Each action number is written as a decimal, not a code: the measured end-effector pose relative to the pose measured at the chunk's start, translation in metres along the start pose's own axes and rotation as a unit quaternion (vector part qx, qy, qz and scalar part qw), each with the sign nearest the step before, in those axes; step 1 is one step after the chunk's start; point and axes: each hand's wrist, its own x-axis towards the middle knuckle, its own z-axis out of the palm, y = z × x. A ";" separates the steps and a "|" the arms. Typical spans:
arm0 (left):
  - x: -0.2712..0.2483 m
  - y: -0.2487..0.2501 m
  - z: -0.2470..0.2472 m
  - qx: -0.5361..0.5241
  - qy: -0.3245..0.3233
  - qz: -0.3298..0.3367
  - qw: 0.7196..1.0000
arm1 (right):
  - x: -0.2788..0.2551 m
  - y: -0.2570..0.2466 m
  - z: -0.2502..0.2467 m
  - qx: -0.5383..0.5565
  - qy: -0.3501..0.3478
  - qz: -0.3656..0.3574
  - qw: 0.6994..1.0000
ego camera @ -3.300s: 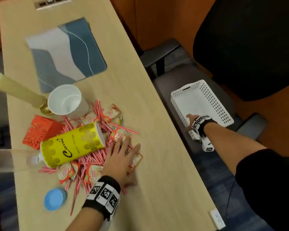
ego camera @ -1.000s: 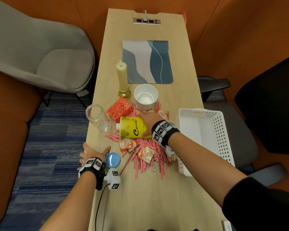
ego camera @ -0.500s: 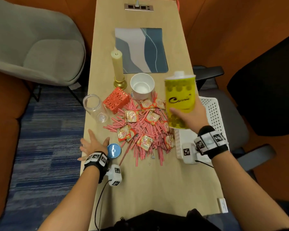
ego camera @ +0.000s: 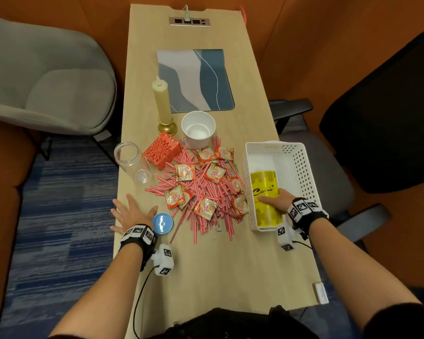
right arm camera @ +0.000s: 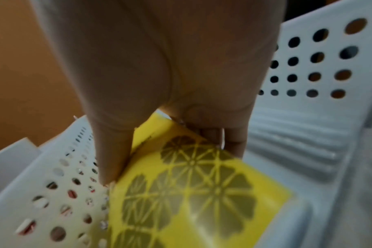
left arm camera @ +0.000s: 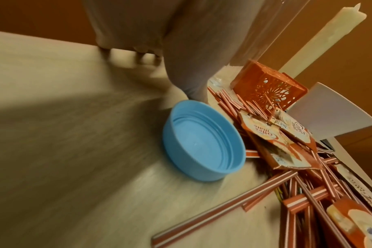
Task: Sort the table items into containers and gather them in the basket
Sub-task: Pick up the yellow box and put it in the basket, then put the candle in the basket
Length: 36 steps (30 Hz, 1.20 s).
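A yellow canister (ego camera: 264, 189) (right arm camera: 187, 193) lies on its side inside the white perforated basket (ego camera: 301, 165) (right arm camera: 308, 83) at the table's right edge. My right hand (ego camera: 278, 199) (right arm camera: 159, 147) grips the canister, thumb on one side and fingers on the other. A heap of red-and-white stick packets (ego camera: 206, 199) (left arm camera: 234, 201) and creamer sachets (ego camera: 185, 172) (left arm camera: 263, 134) covers the table's middle. My left hand (ego camera: 131, 214) (left arm camera: 181, 70) rests flat on the table at its left edge, beside a blue lid (ego camera: 162, 223) (left arm camera: 202, 144).
An empty glass jar (ego camera: 132, 162), a red lattice box (ego camera: 162, 150), a white cup (ego camera: 198, 128) and a tall candle (ego camera: 162, 104) on a gold holder stand behind the heap. A blue-grey mat (ego camera: 193, 79) lies farther back. Chairs flank the table.
My right hand lifted the yellow canister off the heap, carried it right and lowered it on its side into the basket. The left hand stayed flat by the blue lid.
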 end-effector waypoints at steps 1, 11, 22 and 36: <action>0.000 0.001 0.000 0.000 0.000 -0.003 1.000 | -0.008 -0.010 -0.005 -0.038 -0.016 -0.004 0.999; 0.002 0.006 0.002 -0.002 -0.007 -0.026 1.000 | -0.068 -0.285 -0.043 -0.199 0.187 -0.367 0.889; 0.003 0.008 0.000 -0.010 -0.007 -0.036 0.999 | -0.014 -0.324 0.052 -0.168 0.178 -0.446 0.861; 0.005 0.004 0.005 0.010 0.016 -0.026 0.999 | -0.007 -0.353 0.016 -0.269 0.293 -0.523 0.754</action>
